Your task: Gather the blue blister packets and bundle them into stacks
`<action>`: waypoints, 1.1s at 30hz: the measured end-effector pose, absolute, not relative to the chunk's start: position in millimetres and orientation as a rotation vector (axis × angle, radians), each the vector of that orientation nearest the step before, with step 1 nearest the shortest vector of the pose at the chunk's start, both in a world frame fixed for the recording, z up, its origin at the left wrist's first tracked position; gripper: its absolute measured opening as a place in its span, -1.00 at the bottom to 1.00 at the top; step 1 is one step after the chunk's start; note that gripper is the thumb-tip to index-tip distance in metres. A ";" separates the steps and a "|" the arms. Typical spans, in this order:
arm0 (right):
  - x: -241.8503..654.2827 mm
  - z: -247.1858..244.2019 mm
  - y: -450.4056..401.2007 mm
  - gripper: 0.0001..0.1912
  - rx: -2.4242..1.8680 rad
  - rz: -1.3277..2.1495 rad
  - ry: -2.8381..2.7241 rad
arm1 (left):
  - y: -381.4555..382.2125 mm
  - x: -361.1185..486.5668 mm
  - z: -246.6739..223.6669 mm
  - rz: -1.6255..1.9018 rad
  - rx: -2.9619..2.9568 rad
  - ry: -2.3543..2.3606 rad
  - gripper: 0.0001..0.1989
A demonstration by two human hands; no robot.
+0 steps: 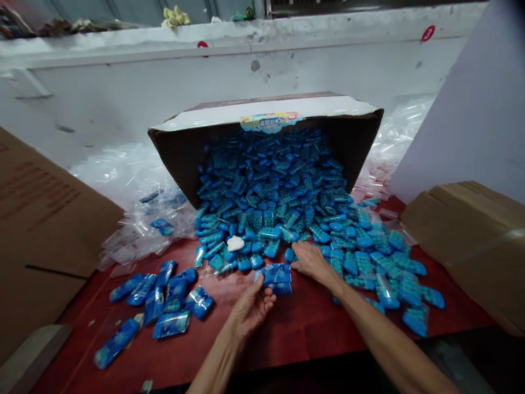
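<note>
Wrapping [279, 280] lies at the left hand's [252, 307] fingertips, its left end clamped between thumb and fingers; whether one piece or two, I cannot tell. Right hand [312, 264] meets the near edge of the pile [273, 202], grip unclear. Nine wrapped packs [175, 294] lie at left; one white lump [235, 243], one open box [172, 158]; bottles too many to count.

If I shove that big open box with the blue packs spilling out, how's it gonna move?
The box will probably feel heavy, since blue packs are heaped deep inside. Its cardboard walls look fairly stiff. Loose packs may slide or tumble, as many already spill onto the red table.
</note>
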State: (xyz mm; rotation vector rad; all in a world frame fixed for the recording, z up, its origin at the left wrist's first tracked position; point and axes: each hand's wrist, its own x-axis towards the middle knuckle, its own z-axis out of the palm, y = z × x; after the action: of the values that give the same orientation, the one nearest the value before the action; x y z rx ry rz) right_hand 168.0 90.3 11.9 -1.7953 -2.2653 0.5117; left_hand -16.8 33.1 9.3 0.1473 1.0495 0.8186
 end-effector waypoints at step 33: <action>144.1 6.4 22.6 -0.64 -1.216 1.177 -1.213 | 39.1 -7.0 3.3 0.985 0.591 1.078 -0.75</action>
State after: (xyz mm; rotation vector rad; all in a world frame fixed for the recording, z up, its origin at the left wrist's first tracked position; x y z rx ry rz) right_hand 144.1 22.6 6.4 -1.2164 -1.2130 1.1766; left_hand -7.0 39.1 3.3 0.5905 1.0782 0.9853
